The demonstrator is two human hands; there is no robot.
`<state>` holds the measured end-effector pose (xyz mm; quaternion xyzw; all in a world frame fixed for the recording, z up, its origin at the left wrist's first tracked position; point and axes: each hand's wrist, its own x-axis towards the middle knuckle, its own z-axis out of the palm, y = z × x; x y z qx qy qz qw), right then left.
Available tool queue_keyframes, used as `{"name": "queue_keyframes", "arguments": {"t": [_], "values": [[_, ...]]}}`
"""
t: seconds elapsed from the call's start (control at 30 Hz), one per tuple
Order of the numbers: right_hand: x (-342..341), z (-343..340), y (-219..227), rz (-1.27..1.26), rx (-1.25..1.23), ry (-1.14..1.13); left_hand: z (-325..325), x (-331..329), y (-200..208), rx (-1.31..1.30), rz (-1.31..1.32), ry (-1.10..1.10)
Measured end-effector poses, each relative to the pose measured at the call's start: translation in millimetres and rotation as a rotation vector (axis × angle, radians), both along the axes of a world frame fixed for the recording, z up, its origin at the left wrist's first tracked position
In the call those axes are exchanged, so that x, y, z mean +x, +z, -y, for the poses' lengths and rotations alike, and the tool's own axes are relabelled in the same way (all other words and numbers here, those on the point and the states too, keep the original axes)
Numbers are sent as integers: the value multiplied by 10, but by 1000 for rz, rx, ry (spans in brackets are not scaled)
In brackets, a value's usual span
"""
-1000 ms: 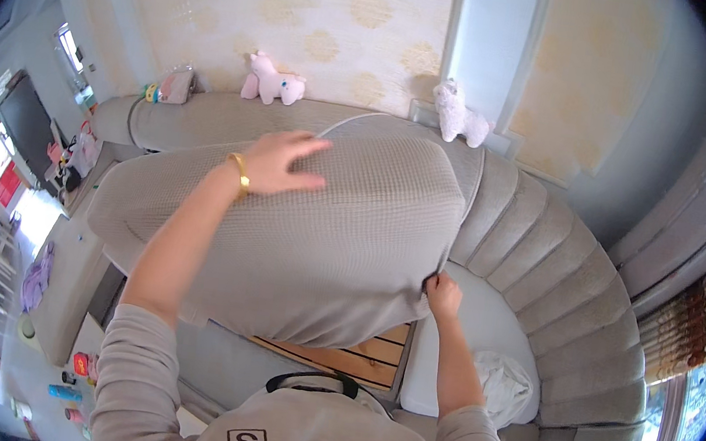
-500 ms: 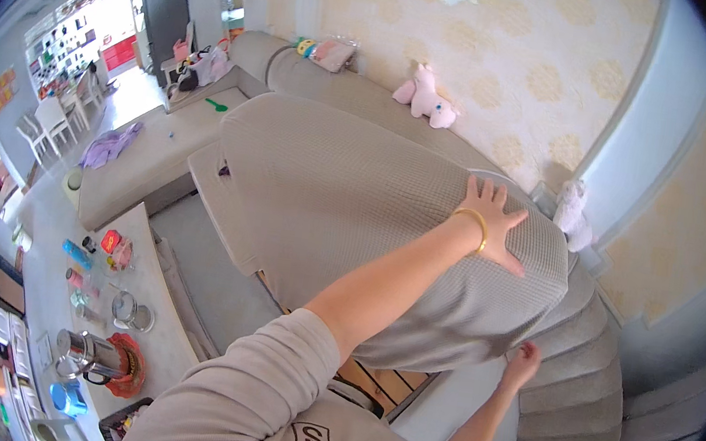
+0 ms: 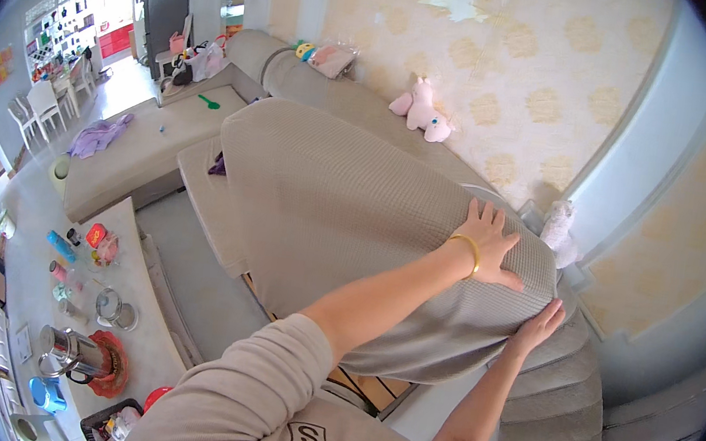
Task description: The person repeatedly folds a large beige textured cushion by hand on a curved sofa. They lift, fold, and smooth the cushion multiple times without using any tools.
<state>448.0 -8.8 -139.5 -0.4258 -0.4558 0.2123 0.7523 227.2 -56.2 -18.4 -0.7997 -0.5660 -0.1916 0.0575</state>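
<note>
A large sofa seat cushion in a grey-beige waffle-textured cover (image 3: 345,211) is raised and tilted in front of me, above the sofa's wooden slatted base (image 3: 372,388). My left hand (image 3: 491,246), with a gold bangle at the wrist, lies spread on the cushion's upper face near its right end. My right hand (image 3: 539,327) rests against the right end corner of the cover, fingers extended and touching the fabric. Loose cover fabric hangs in folds along the near lower edge. A small purple item (image 3: 218,164) shows at the cushion's far left side.
A ribbed grey sofa arm (image 3: 554,413) curves round on my right. Pink plush toys (image 3: 423,115) sit on the backrest by the wall. At left, a table (image 3: 154,333) carries a metal kettle (image 3: 76,354), glass jars and bottles. A green scoop (image 3: 208,102) lies on another sofa section.
My right hand has risen from below the cushion's right end to its corner, and its fingers have straightened. My left hand stays spread on top.
</note>
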Motion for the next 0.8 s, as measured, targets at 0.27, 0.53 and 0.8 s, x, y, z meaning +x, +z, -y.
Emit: {"name": "queue_keyframes", "arguments": {"t": [0.27, 0.53, 0.8], "values": [[368, -80, -39, 218, 46, -127, 59, -1849, 244, 72, 367, 253], [-366, 511, 1054, 942, 300, -134, 329, -3475, 115, -317, 93, 829], [-1299, 281, 1700, 1481, -99, 754, 217, -3615, 95, -436, 73, 778]]}}
